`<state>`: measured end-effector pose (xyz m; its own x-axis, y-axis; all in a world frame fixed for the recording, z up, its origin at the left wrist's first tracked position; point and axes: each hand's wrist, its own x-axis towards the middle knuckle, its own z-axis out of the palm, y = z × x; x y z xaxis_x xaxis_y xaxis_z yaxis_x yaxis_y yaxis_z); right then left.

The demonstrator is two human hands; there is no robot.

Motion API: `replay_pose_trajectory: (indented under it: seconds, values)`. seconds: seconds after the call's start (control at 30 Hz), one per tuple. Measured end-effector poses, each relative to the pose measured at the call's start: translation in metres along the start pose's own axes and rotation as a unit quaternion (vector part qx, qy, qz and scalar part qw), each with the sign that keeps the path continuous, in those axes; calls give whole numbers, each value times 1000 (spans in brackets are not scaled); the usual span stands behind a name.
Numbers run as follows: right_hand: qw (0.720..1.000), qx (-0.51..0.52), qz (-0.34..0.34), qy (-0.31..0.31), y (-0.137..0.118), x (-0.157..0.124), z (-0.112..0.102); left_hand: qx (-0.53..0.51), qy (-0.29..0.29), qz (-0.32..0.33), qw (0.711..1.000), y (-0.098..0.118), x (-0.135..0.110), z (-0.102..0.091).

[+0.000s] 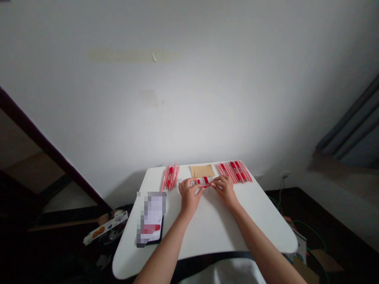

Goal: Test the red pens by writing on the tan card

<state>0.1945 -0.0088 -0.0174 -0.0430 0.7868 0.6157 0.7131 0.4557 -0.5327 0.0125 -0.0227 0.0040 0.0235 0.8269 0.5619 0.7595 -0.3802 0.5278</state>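
Note:
My left hand [188, 194] and my right hand [226, 192] meet over the far middle of the table, thumbs and fingertips pinched. Between them lies a small red-and-white piece [206, 181], partly covered by my fingers, so its kind is unclear. Both hands grip its near edge. Beyond it a flat tan piece of paper or card [203, 170] rests on the table. To the left of my left hand is a small group of pink pens [174, 177] with red parts. A larger row of similar pens [239, 172] lies just right of my right hand.
A phone [152, 217], its screen partly blurred out, lies on the left of the white table [213, 236]. A wall [207, 98] stands behind the table. Boxes and green cables [310, 228] are on the floor at right, with clutter [109, 227] at left.

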Motion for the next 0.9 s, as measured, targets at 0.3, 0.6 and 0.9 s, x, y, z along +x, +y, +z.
replay_pose_trajectory:
  seconds: [0.3,0.6,0.9]
  values:
    - [998,-53,8,-14,-5,-1,-1,26,19,-12,999,-3,1,-3]
    - [995,-74,-43,-55,-12,-1,-3,35,46,-16,998,-6,1,-2]
    - [995,-89,-25,-50,-7,-3,-1,38,50,-23,998,-7,2,-3]
